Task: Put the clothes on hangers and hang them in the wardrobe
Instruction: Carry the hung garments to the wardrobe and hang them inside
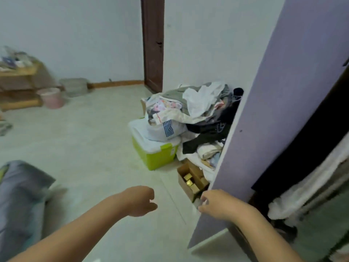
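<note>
A pile of mixed clothes point(204, 110) lies on the floor against the wall, beside the purple wardrobe door point(283, 110), which stands open. My right hand point(217, 203) is at the door's lower front edge, its fingers and thumb curled round the white edge. My left hand point(139, 201) hangs in the air over the floor with loosely curled fingers and holds nothing. Inside the wardrobe at the right hang a white fluffy garment point(309, 186) and a grey-green one point(321, 227). No hanger shows plainly.
A green storage box point(156, 157) with a white lid carries a full plastic bag point(164, 127). An open cardboard box point(190, 178) stands by the door's foot. Grey bedding point(18, 205) lies at the lower left. A wooden shelf point(18, 82), a pink bucket point(52, 98) and a brown room door point(153, 44) are farther back.
</note>
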